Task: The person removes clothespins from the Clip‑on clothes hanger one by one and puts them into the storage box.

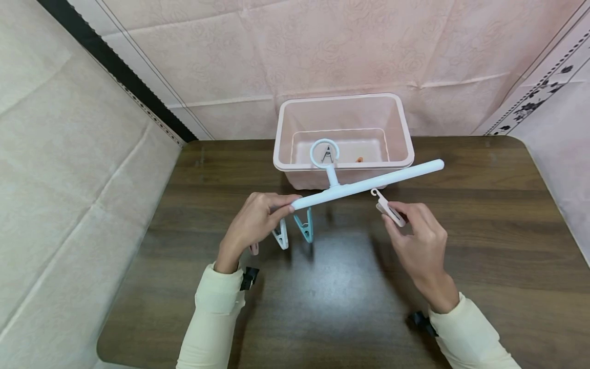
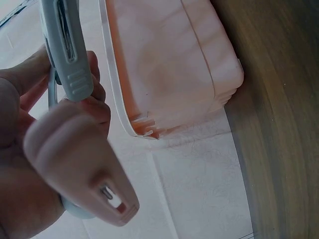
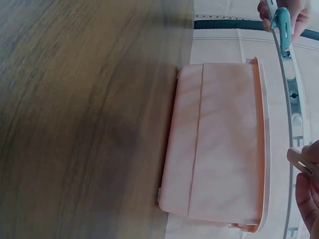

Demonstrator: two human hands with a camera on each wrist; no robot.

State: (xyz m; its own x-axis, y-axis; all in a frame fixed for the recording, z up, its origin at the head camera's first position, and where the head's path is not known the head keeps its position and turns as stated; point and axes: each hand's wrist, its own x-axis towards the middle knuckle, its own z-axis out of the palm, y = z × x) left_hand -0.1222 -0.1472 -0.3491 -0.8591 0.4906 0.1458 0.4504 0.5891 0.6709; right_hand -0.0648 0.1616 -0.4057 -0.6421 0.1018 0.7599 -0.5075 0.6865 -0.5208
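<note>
My left hand (image 1: 255, 218) grips the left end of a pale blue clip hanger (image 1: 369, 184), its bar slanting up to the right with the ring hook on top. From the left part of the bar hang a teal clothes peg (image 1: 305, 226), a white clothes peg (image 1: 282, 237) and a pink clothes peg (image 2: 79, 159), the last partly hidden by the hand in the head view. Between thumb and fingers, my right hand (image 1: 421, 236) pinches another pink clothes peg (image 1: 391, 212) with a small hook at its top. That hook is just below the bar's right half.
A pink plastic basket (image 1: 343, 98) stands at the back of the brown wooden table (image 1: 479, 205), behind the hanger. Inside it lie a grey peg and a small orange-brown piece. Pale patterned cloth (image 1: 341, 51) covers the wall behind and the sides.
</note>
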